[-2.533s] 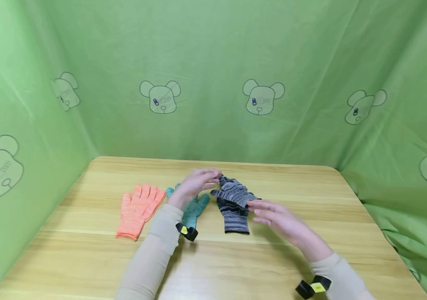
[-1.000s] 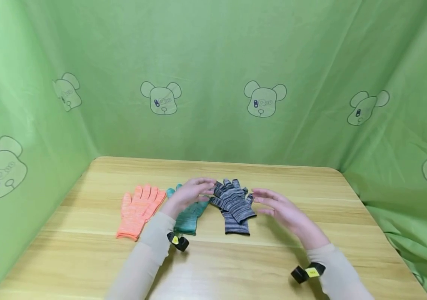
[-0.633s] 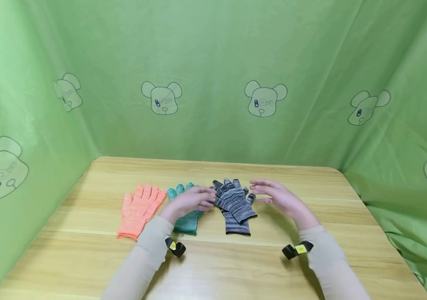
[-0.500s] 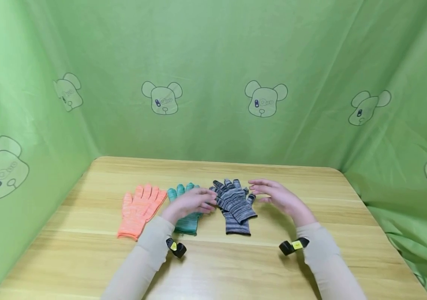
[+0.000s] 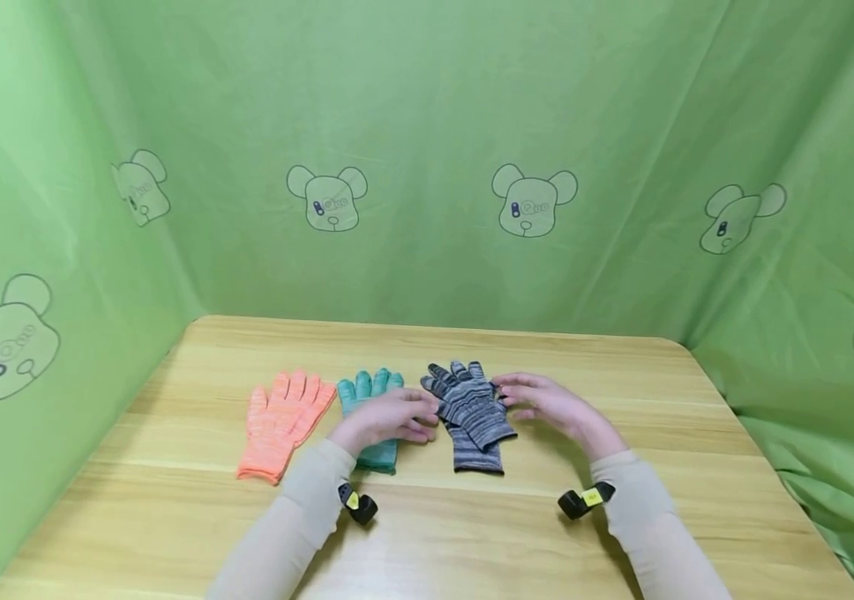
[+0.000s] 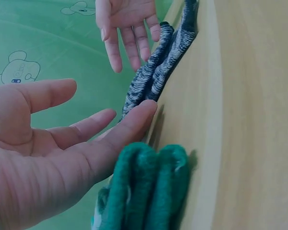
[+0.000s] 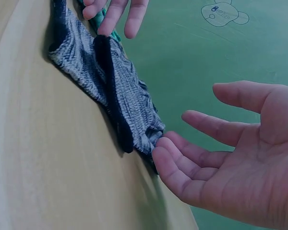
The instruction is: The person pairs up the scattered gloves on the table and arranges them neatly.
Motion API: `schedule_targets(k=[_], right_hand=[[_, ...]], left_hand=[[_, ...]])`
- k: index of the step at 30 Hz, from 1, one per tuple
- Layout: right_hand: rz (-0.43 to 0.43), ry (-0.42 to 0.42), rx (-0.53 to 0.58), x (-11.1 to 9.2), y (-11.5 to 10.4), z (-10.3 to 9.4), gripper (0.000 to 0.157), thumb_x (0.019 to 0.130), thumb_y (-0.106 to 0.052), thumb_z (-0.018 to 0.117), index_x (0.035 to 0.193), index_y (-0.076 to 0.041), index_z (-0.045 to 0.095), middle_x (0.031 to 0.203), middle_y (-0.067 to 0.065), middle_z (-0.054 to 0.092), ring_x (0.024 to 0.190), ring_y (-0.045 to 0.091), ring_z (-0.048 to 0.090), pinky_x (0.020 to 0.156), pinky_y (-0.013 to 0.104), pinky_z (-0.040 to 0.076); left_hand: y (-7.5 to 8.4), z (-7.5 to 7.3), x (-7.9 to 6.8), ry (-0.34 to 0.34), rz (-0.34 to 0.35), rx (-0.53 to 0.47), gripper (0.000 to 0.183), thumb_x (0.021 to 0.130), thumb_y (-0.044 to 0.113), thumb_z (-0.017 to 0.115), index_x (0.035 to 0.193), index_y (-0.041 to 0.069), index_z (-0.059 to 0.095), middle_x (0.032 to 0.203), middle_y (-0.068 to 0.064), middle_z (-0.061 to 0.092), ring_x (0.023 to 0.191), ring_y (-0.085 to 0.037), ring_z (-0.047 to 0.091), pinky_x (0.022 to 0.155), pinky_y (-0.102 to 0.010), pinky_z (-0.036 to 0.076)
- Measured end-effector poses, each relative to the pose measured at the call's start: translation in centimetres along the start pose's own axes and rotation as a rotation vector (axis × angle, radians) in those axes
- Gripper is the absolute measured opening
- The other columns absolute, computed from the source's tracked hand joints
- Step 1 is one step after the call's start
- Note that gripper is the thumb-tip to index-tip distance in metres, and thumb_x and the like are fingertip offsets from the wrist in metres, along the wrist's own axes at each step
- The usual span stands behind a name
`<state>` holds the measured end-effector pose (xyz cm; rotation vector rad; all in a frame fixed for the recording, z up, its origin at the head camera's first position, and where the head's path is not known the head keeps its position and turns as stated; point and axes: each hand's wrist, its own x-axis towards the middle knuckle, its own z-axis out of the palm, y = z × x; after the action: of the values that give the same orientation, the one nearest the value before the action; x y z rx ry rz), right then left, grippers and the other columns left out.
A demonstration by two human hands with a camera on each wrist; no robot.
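Two grey-and-black striped knit gloves (image 5: pixel 475 412) lie crossed, one over the other, with their fingers toward the back of the table. At their left side is my left hand (image 5: pixel 392 415), its fingers relaxed and holding nothing; it hides part of a teal glove (image 5: pixel 377 457). My right hand (image 5: pixel 550 402) is at the right side of the grey gloves, fingers loosely bent. In the right wrist view, the right fingertips (image 7: pixel 165 155) reach the edge of the grey glove (image 7: pixel 134 96). The left wrist view has the teal glove (image 6: pixel 151 187) below my left hand.
An orange glove (image 5: pixel 284 425) lies flat at the left, beside the teal one. All rest on a wooden table (image 5: pixel 456 542). Green cloth (image 5: pixel 427 250) with bear-head prints stands behind the table and at both sides.
The upper grey glove has turned and settled over the lower one, fingers toward the back. Both hands have let it go; the left came nearer me, and the right moved back to the gloves' right side.
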<state>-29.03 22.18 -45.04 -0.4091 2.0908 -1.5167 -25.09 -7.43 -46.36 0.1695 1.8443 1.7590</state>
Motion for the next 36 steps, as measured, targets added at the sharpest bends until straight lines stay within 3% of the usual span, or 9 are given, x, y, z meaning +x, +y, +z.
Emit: schedule_targets(k=[7, 15, 23, 31, 36], right_hand=[[0.002, -0.019, 0.025, 0.24, 0.36, 0.3, 0.055, 0.1, -0.018, 0.049, 0.145, 0.008, 0.032, 0.147, 0.03, 0.037, 0.122, 0.03, 0.052, 0.108, 0.049, 0.045], [-0.015, -0.03, 0.066, 0.64, 0.84, 0.43, 0.054, 0.101, -0.019, 0.047, 0.145, 0.01, 0.032, 0.145, 0.031, 0.039, 0.119, 0.026, 0.053, 0.108, 0.044, 0.046], [-0.036, -0.031, 0.196, 0.82, 0.79, 0.51, 0.054, 0.103, -0.019, 0.044, 0.145, 0.011, 0.029, 0.15, 0.031, 0.032, 0.119, 0.023, 0.053, 0.111, 0.042, 0.043], [0.001, -0.038, 0.294, 0.8, 0.57, 0.66, 0.054, 0.102, -0.02, 0.047, 0.143, 0.012, 0.032, 0.131, 0.01, 0.056, 0.109, 0.019, 0.057, 0.1, 0.032, 0.051], [-0.017, -0.058, 0.301, 0.53, 0.0, 0.57, 0.054, 0.103, -0.02, 0.046, 0.142, 0.014, 0.03, 0.126, 0.01, 0.06, 0.112, 0.019, 0.057, 0.101, 0.031, 0.051]], left_hand=[[-0.14, 0.3, -0.05, 0.015, -0.005, -0.029, 0.045, 0.099, 0.014, 0.052, 0.139, -0.005, 0.043, 0.134, -0.027, 0.05, 0.107, -0.039, 0.066, 0.093, -0.04, 0.058], [-0.16, 0.48, 0.04, 0.017, 0.008, -0.051, 0.049, 0.1, 0.017, 0.053, 0.142, -0.006, 0.04, 0.135, -0.029, 0.051, 0.11, -0.039, 0.064, 0.093, -0.04, 0.057], [-0.18, 0.55, 0.26, 0.004, 0.036, -0.056, 0.05, 0.1, 0.019, 0.052, 0.144, -0.003, 0.04, 0.136, -0.025, 0.051, 0.111, -0.038, 0.062, 0.093, -0.039, 0.058], [0.13, 0.67, 0.05, 0.01, 0.044, -0.045, 0.049, 0.101, 0.019, 0.05, 0.144, -0.003, 0.04, 0.139, -0.026, 0.049, 0.118, -0.041, 0.058, 0.098, -0.041, 0.055], [0.67, 0.45, -0.12, 0.024, 0.089, -0.01, 0.049, 0.102, 0.02, 0.049, 0.145, -0.001, 0.04, 0.146, -0.024, 0.044, 0.125, -0.042, 0.053, 0.105, -0.044, 0.05]])
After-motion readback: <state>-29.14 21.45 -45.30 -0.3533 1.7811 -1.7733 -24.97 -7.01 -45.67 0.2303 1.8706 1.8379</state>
